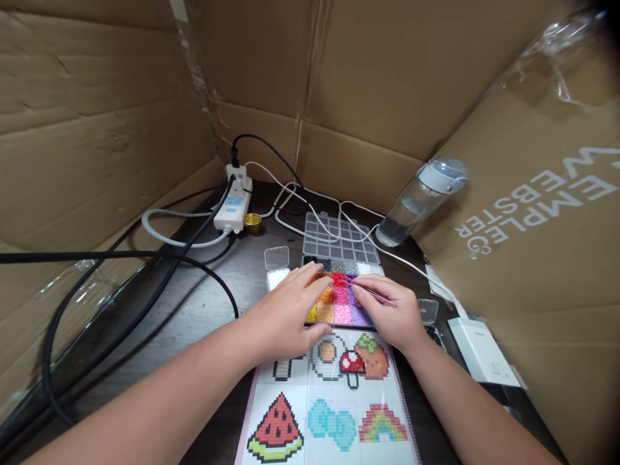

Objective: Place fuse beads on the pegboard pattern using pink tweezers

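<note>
1. Head view, background: cardboard walls point(378, 71) enclose a dark counter point(194, 323). The right-hand panel carries slanted white print with a round emblem; "EMPLE" and "WEBSTER" can be made out, with part of the lettering running out of view.
2. Head view, counter's far left corner: a white power strip point(235, 206) bears blue labels too small to read. Black and white cables run from it, and a gold tin point(252, 224) sits just beside it.
3. Head view, counter's right edge: a clear bottle point(404, 206) with some liquid stands toward the far corner. Nearer, a white charger point(477, 349) shows what looks like "40".
4. Head view, mid-counter: a bead box point(339, 325) lies with its clear lid point(334, 242) folded back toward the far edge, a white cable across it. Compartments show red, pink, orange, yellow and purple beads.
5. Head view, hands: the left hand point(290, 310) is spread, apparently empty, over the box's left side; whether it touches cannot be told. The right hand point(394, 315) pinches pink tweezers point(384, 299), their tips at the red beads.
6. Head view, toward the counter's near edge: a pattern board point(332, 395) shows a watermelon, bow and rainbow; a red-and-white mushroom point(352, 363) overlaps two other designs.
</note>
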### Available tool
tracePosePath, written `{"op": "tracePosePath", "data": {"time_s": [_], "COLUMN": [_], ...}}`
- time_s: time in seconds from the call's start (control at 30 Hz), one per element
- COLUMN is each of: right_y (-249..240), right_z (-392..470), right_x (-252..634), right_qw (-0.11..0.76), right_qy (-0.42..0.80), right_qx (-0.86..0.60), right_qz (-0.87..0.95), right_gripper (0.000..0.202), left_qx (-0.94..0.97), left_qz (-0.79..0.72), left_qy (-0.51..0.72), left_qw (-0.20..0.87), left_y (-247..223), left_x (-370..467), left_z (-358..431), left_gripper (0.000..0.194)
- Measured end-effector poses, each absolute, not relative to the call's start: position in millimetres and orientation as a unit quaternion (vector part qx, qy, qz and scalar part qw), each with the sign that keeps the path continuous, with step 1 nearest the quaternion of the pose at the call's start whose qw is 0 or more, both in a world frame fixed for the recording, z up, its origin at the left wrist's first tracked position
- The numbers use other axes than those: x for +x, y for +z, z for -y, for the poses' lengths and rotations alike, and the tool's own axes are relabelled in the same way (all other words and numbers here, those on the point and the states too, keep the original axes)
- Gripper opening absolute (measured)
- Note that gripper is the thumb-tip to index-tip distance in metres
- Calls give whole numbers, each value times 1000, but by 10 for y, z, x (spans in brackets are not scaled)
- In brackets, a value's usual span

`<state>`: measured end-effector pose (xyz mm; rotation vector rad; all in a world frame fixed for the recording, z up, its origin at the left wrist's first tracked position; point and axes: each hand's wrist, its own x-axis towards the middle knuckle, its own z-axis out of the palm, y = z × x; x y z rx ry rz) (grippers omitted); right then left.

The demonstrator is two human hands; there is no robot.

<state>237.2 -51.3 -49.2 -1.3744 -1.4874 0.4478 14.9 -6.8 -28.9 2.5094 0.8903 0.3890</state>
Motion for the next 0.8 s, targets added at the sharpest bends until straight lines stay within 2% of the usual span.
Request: {"op": "tracePosePath", "data": {"time_s": [0.8], "right_y": [-530], "right_z": [493], "right_x": [2385], "right_qw": [489], "right_qy": [175], "right_qx": [-593], "right_qz": [615], "right_gripper": [10], "left_qx": [910], "left_qz": [-322], "left_qy": [129], "left_qw": [227], "left_y": [-272], "left_x": [154], "left_z": [53], "left_gripper": [67]}}
